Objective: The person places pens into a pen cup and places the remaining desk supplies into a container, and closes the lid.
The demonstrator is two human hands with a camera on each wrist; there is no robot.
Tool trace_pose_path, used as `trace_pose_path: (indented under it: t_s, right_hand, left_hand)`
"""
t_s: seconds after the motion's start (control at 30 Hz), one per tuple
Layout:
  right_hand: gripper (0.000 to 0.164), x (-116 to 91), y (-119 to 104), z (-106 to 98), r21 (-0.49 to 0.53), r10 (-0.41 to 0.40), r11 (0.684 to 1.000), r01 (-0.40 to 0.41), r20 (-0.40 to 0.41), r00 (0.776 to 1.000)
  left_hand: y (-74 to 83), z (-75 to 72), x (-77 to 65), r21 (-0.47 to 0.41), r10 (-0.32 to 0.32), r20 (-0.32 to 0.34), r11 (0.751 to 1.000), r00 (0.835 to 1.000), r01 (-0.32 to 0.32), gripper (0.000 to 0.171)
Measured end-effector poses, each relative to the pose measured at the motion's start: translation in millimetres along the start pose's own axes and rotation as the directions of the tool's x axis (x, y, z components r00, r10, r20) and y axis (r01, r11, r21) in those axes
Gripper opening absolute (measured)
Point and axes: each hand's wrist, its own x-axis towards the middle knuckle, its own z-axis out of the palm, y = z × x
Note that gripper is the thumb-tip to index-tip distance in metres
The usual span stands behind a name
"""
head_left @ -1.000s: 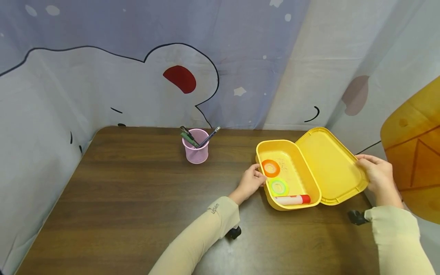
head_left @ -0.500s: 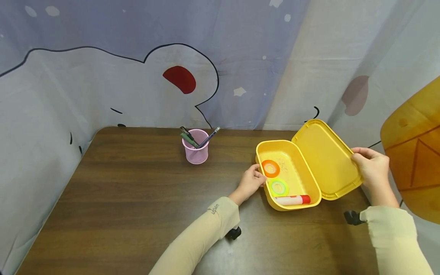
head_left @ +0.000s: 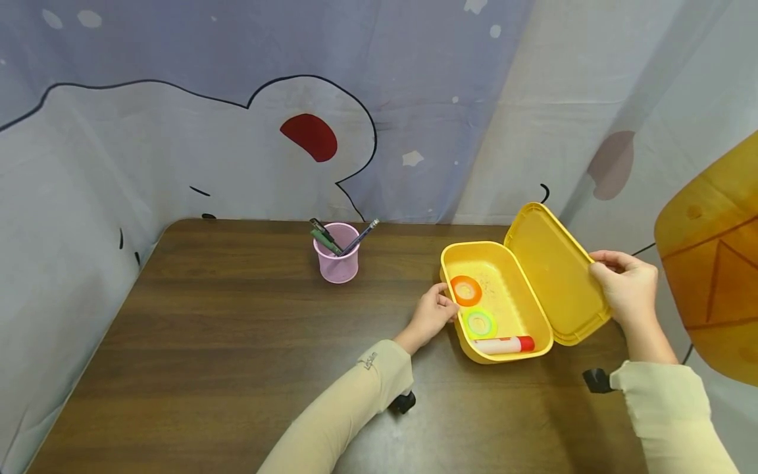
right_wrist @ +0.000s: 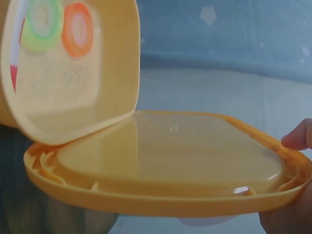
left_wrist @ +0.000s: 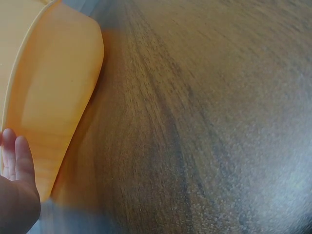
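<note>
A yellow plastic box [head_left: 502,282] stands on the table. Inside it lie an orange tape roll [head_left: 466,290], a green-yellow tape roll [head_left: 479,323] and a white glue stick [head_left: 505,345] with a red cap. My left hand [head_left: 431,315] holds the box's left side at the rim; the left wrist view has its fingers against the outer wall [left_wrist: 58,87]. On the right, my right hand [head_left: 629,289] grips the outer edge of the lid [head_left: 553,273], thumb on the inner face. The lid is tilted up, joined to the box's right side.
A pink pen cup [head_left: 339,266] with several pens and a pencil stands near the back edge of the brown wooden table [head_left: 237,329]. A printed curtain [head_left: 426,118] hangs behind and beside the table.
My right hand has moved left and slightly up, raising the lid from lying nearly flat to a steeper tilt. The left hand and the box have stayed in place.
</note>
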Motion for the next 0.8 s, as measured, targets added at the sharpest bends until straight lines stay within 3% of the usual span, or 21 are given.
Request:
trace_pose_path:
  t_s: [0.2, 0.47, 0.7, 0.8]
  right_hand:
    - [0.022, -11, -10, 7, -0.081, -0.071, 0.995, 0.065, -0.068, 0.995]
    - [0.007, -20, -22, 11, -0.151, -0.151, 0.979, 0.139, -0.067, 0.986]
    - [0.012, -26, -25, 17, -0.175, -0.24, 0.958, 0.227, -0.052, 0.969]
    - [0.012, -31, -26, 22, -0.191, -0.297, 0.94, 0.284, -0.045, 0.954]
  left_hand:
    - [1.5, -0.2, -0.7, 0.013, 0.009, 0.002, 1.0, 1.0, -0.009, 0.052]
    - [3.3, -1.8, -0.8, -0.001, 0.008, 0.02, 1.0, 1.0, -0.008, 0.054]
    - [25.3, -5.2, -16.3, 0.006, 0.018, 0.026, 1.0, 0.999, -0.019, 0.052]
    - [27.5, -5.7, -18.2, -0.003, 0.016, 0.03, 1.0, 0.999, -0.016, 0.053]
